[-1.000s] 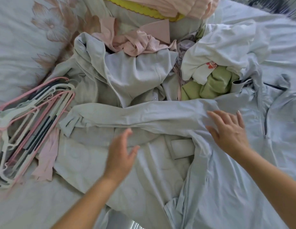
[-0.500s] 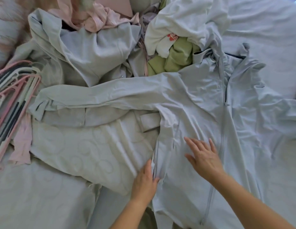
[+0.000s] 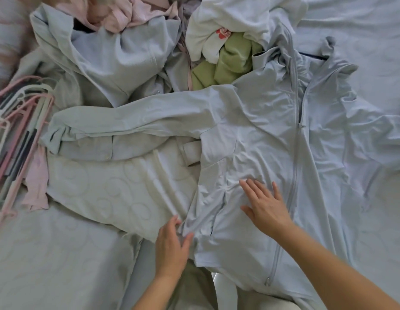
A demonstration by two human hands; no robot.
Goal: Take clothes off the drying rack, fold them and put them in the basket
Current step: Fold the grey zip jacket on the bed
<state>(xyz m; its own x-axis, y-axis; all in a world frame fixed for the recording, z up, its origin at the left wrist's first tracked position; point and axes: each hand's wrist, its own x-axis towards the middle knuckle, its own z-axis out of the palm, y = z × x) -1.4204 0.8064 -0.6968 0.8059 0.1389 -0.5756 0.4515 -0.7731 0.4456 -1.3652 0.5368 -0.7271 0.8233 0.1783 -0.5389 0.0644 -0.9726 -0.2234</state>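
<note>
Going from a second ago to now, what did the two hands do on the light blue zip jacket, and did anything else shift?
Both hands came down the jacket toward the person. The right hand left the shoulder end of the sleeve and now lies flat on the front, beside the zip. The left hand, earlier raised over the sleeve, now touches the jacket's side edge. Nothing was lifted. The clothes pile and hangers stayed put.

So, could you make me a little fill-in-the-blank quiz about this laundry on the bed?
1. The right hand rests flat on the blue jacket, just left of its ____.
2. The hangers lie at the picture's ____ edge.
3. The crumpled garment next to the white garment is ____.
Missing words: zip; left; green.
</note>
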